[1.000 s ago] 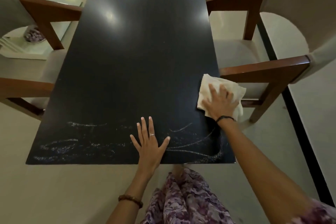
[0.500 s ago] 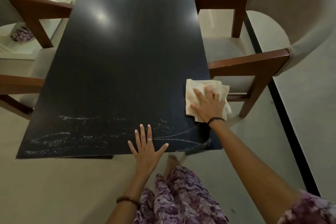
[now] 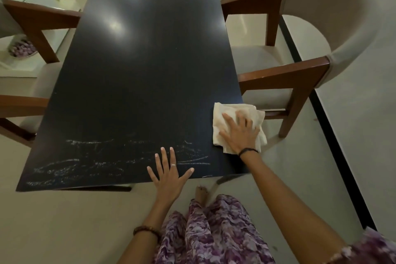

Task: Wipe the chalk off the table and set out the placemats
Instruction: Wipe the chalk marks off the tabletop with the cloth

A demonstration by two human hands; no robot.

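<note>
The dark tabletop (image 3: 141, 66) fills most of the view, glossy and bare across its far half, with white chalk marks (image 3: 90, 163) scrawled in a band along the near edge, thickest toward the near left corner. An upholstered wooden armchair (image 3: 300, 53) stands close against its right side and another armchair (image 3: 32, 28) against its left. No placemats are in sight. At the near right edge lies a crumpled cream cloth (image 3: 222, 113), part of it hanging past the edge; the right hand (image 3: 240, 133) presses flat on it, fingers spread and nearly straight, not curled round the fabric. The left hand (image 3: 169, 173) rests on the near edge among the chalk, fingers splayed, holding nothing. The wiping looks barely started, since nearly all the chalk remains. The risks, as I judge them: with only a flat press, the cloth could slide off the overhanging edge on an outward stroke; the left palm sits on chalk and could smear it or carry dust elsewhere; and a dry cloth may merely spread the powder into a haze.
</note>
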